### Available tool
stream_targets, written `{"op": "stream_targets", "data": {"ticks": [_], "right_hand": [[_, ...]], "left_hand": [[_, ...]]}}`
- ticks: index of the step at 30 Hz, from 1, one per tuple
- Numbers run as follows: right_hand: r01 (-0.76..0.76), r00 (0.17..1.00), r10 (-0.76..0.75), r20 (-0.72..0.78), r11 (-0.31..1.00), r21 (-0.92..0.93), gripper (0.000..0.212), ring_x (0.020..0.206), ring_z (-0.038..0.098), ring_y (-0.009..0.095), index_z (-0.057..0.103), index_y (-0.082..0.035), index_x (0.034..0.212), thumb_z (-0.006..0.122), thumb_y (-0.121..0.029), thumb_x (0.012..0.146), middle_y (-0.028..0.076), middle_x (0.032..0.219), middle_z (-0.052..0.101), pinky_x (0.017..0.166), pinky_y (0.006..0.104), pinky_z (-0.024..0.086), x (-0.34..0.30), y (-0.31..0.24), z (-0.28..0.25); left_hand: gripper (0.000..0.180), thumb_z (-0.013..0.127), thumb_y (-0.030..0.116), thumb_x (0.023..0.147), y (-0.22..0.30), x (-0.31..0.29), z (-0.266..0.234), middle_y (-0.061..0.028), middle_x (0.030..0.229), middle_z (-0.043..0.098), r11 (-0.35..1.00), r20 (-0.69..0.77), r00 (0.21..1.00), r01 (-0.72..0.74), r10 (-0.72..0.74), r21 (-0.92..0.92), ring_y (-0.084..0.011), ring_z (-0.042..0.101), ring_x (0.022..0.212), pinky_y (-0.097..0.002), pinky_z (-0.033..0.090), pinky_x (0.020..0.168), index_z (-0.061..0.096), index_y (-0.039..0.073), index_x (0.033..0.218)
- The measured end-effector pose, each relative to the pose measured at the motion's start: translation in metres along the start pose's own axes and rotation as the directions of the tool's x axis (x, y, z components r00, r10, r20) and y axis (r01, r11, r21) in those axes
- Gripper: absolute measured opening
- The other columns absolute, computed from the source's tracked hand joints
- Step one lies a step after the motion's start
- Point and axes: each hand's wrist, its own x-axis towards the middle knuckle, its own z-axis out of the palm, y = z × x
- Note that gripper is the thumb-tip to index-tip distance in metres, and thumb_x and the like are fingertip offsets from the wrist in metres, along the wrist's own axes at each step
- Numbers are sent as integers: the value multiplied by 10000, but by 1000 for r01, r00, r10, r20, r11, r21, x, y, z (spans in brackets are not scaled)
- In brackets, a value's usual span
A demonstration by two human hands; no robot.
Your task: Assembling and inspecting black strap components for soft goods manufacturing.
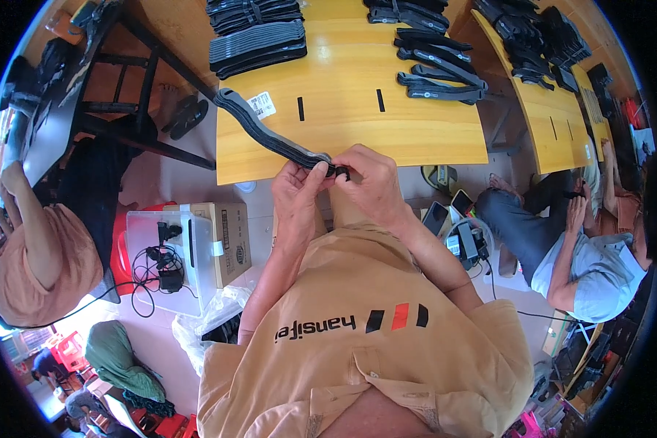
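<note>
My left hand (297,184) and my right hand (369,179) meet at the near edge of a yellow wooden table (416,131). Both pinch the near end of a long dark grey padded strap (266,128), which runs away to the upper left across the table corner. A small white label (262,105) lies on the wood beside the strap's far end. My fingers hide the strap's end piece.
Stacks of similar dark straps (257,45) and several loose ones (438,69) lie farther back on the table. A second table (555,109) at right also carries straps. A cardboard box and clear bin with cables (182,255) stand at left. Seated people work left (40,255) and right (584,255).
</note>
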Motion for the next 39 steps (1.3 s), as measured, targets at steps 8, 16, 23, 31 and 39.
{"op": "stream_targets", "data": {"ticks": [8,16,23,31,39], "right_hand": [[79,996,-81,-46,996,-38,196,649,611,255,604,25,842,627,60,651,122,781,602,545,295,488,0,-8,3],[-58,998,57,-14,998,-21,169,607,579,230,583,0,831,625,42,673,108,745,564,523,288,463,-2,-3,1],[8,999,-10,-33,997,-79,203,610,561,271,548,-3,833,640,36,657,121,742,529,525,320,458,-2,-8,3],[-7,995,8,100,1000,-8,185,678,566,311,521,3,841,606,12,677,128,774,519,584,369,472,0,-10,-10],[-142,969,96,228,970,197,120,636,556,168,540,3,834,546,50,724,76,733,509,533,267,437,10,1,-34]], "left_hand": [[176,643,12,804,7,1,-2,-88,843,637,991,24,999,-50,47,126,-135,620,748,-256,526,713,568,-49,952],[195,643,-9,795,0,-3,-2,-99,866,636,995,24,999,-23,21,96,-128,617,754,-241,524,685,566,-55,968],[196,636,-16,797,-2,0,-5,-97,874,636,996,67,997,-41,36,77,-127,618,763,-237,521,681,567,-49,977],[169,613,11,805,7,-1,-10,-106,856,648,966,113,968,237,-225,-105,-145,642,725,-246,542,652,581,-48,961],[158,616,69,803,7,6,-18,-116,801,655,933,140,937,338,-321,-122,-155,648,670,-243,543,625,600,-48,907]]}}
